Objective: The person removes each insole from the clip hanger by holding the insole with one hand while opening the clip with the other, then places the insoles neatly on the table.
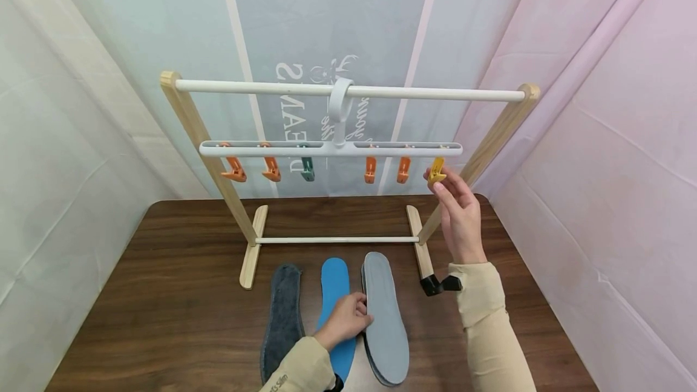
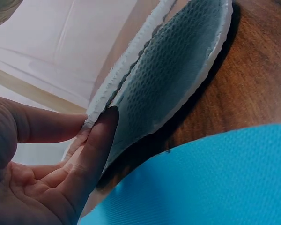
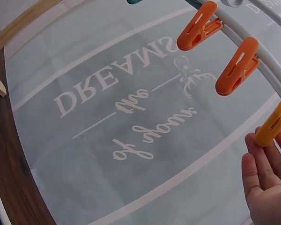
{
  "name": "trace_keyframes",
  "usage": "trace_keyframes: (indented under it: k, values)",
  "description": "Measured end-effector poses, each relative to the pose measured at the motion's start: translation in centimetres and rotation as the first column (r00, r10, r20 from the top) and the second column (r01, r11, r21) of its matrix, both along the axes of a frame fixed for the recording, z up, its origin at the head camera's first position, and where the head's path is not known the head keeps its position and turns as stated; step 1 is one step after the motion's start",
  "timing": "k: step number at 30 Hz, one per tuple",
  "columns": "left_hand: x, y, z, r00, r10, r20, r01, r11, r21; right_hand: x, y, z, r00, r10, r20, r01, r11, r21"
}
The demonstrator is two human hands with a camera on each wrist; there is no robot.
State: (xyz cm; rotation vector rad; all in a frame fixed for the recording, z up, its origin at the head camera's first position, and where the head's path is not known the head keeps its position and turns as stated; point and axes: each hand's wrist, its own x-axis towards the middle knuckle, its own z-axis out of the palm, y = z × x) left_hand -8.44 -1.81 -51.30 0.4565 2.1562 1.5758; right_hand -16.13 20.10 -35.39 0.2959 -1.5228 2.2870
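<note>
My left hand [image 1: 346, 318] pinches the edge of the upper grey insole [image 1: 385, 313] between thumb and finger. In the left wrist view, that edge is lifted from a second insole [image 2: 173, 70] with a dimpled surface beneath it. A blue insole [image 1: 334, 286] lies under my left wrist, and a dark fuzzy insole [image 1: 283, 313] lies left of it. My right hand [image 1: 460, 216] holds the yellow clothespin [image 1: 437, 169] at the right end of the white hanger [image 1: 272, 150]. In the right wrist view, the fingers lie around the yellow clip's lower end.
A wooden rack [image 1: 479, 138] with a white top bar [image 1: 245, 88] carries the hanger by its hook. Several orange clips [image 1: 370, 169] and one green clip [image 1: 307, 168] hang along it. The rack's feet stand on the dark wooden table [image 1: 174, 307]. Pale curtains surround three sides.
</note>
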Motion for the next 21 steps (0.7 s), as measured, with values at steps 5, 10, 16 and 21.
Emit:
trace_keyframes:
  k: [5, 10, 16, 21]
  values:
    - [0.1, 0.0, -0.4, 0.999, 0.007, 0.031, -0.007, 1.000, -0.007, 0.0, 0.0, -0.2, 1.000, -0.014, 0.017, 0.014, 1.000, 0.013]
    - [0.2, 0.1, -0.9, 1.000, 0.024, 0.018, -0.023, 1.000, -0.020, 0.0, -0.1, -0.4, 0.999, -0.010, 0.036, 0.008, 0.999, 0.041]
    - [0.5, 0.5, -1.1, 0.996, 0.051, -0.077, -0.058, 0.995, -0.081, 0.1, -0.1, -0.7, 0.997, -0.019, 0.070, 0.016, 0.999, 0.045]
    - [0.9, 0.8, -0.8, 0.979, 0.074, -0.189, -0.103, 0.984, -0.148, 0.2, -0.1, -1.1, 0.997, -0.021, 0.080, 0.017, 0.999, 0.044]
